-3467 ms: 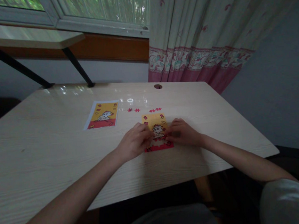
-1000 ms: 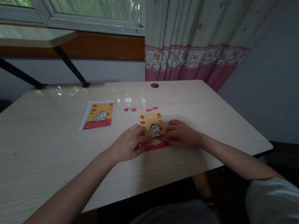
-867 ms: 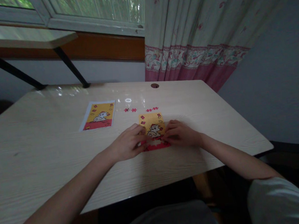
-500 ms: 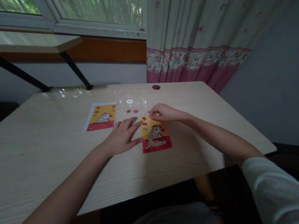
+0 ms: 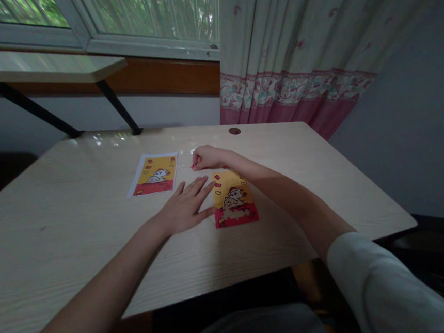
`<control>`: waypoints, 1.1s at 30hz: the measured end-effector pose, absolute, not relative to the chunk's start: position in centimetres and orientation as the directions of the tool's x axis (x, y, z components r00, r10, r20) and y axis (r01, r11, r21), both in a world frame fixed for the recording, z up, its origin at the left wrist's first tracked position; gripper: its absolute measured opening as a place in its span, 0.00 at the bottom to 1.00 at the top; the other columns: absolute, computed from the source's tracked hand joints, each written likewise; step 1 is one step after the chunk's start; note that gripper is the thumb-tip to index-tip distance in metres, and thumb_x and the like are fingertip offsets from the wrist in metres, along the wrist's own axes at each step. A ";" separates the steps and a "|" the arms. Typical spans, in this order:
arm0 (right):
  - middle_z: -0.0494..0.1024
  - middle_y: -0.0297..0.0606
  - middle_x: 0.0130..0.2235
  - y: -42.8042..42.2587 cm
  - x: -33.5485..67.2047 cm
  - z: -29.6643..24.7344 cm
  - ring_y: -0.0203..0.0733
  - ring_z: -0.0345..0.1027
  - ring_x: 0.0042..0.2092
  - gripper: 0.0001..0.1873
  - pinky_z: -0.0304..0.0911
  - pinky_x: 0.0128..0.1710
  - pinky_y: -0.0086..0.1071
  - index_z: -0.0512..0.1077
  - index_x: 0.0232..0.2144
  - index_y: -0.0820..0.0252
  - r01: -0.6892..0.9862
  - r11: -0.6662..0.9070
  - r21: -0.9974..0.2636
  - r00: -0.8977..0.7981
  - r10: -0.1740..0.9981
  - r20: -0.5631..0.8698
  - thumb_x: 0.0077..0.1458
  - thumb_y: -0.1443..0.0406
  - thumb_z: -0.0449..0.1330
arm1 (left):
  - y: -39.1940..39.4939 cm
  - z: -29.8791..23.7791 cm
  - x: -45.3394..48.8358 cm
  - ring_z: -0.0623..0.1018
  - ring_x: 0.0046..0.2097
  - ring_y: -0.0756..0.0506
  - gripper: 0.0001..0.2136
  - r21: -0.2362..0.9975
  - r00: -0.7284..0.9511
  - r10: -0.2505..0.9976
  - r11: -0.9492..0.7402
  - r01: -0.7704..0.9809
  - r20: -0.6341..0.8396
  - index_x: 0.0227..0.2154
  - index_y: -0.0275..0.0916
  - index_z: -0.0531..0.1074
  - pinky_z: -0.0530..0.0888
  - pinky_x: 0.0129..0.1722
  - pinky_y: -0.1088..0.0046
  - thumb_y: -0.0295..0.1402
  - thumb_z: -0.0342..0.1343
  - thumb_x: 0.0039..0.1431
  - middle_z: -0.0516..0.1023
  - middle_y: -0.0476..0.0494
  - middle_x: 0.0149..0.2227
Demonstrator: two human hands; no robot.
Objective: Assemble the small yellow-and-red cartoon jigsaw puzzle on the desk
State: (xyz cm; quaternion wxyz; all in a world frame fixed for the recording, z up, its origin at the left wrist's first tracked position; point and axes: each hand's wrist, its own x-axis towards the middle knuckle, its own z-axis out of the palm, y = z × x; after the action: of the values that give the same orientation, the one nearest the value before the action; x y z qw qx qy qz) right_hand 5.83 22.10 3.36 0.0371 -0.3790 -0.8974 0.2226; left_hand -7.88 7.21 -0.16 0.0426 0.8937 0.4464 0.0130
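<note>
A jigsaw puzzle (image 5: 229, 186) in yellow and red, with a white cartoon animal on it, lies on the table; a gap shows in its lower red part. My left hand (image 5: 189, 206) rests flat with fingers spread, its thumb and fingertips at the puzzle's left edge. Beyond the puzzle, my right hand (image 5: 208, 157) has its fingers closed on a small red puzzle piece (image 5: 193, 166) at the tabletop. Partly hidden by my right wrist is another red bit (image 5: 225, 167). Left of the hands lies a printed picture (image 5: 155, 175) of the same design on white paper.
The pale wooden table (image 5: 76, 241) has a round cable hole (image 5: 234, 131) near its back edge. A raised shelf (image 5: 42, 68) on black supports stands at the back left. Behind are a window and a flowered curtain (image 5: 277, 89).
My right hand has moved left from the puzzle's top edge to the loose red pieces and closed on one. My left hand stays beside the puzzle, and the view has shifted slightly.
</note>
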 end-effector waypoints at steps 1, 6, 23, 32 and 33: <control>0.78 0.40 0.33 22.2 5.8 3.5 0.34 0.66 0.31 0.09 0.57 0.32 0.28 0.77 0.33 0.66 0.671 0.599 -0.437 -0.705 0.698 -0.126 0.48 0.65 0.63 | 7.2 -0.2 -7.9 0.52 0.65 0.33 0.35 0.092 0.600 0.800 -0.596 0.797 -0.011 0.65 0.39 0.48 0.53 0.58 0.43 0.56 0.34 0.62 0.47 0.31 0.66; 0.78 0.39 0.34 22.3 5.7 3.2 0.33 0.66 0.32 0.10 0.57 0.33 0.27 0.75 0.34 0.66 0.639 0.596 -0.486 -0.719 0.687 -0.103 0.46 0.68 0.63 | 7.3 -0.3 -7.9 0.52 0.65 0.32 0.34 0.105 0.594 0.804 -0.590 0.800 -0.006 0.64 0.40 0.49 0.52 0.59 0.43 0.56 0.36 0.61 0.47 0.32 0.66; 0.76 0.38 0.32 15.6 17.4 2.3 0.34 0.70 0.34 0.07 0.66 0.36 0.30 0.72 0.34 0.64 0.261 0.290 -0.921 -0.555 0.825 0.103 0.51 0.66 0.60 | 7.4 -0.2 -7.9 0.55 0.64 0.32 0.34 0.143 0.615 0.789 -0.611 0.779 0.017 0.63 0.39 0.50 0.55 0.57 0.41 0.55 0.38 0.61 0.50 0.30 0.65; 0.78 0.34 0.30 10.0 19.1 0.8 0.33 0.73 0.32 0.15 0.70 0.36 0.30 0.74 0.32 0.61 0.115 0.110 -0.987 -0.461 0.886 0.045 0.40 0.61 0.69 | 7.2 1.0 -7.2 0.67 0.55 0.36 0.21 0.224 0.666 0.716 -0.698 0.680 0.208 0.54 0.37 0.66 0.66 0.52 0.54 0.42 0.47 0.63 0.68 0.33 0.54; 0.78 0.34 0.30 9.6 18.7 0.7 0.33 0.73 0.32 0.15 0.70 0.35 0.30 0.74 0.33 0.60 0.104 0.115 -0.988 -0.481 0.875 0.051 0.40 0.61 0.69 | 6.9 1.2 -6.7 0.69 0.52 0.38 0.18 0.261 0.669 0.707 -0.707 0.657 0.231 0.51 0.37 0.68 0.67 0.50 0.55 0.39 0.46 0.63 0.71 0.35 0.51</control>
State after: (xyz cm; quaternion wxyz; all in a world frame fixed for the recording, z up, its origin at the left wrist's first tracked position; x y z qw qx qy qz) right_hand 18.74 9.62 0.67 0.3490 -0.3708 -0.6602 0.5521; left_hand -6.71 6.94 1.24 0.0778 0.9101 0.3746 0.1592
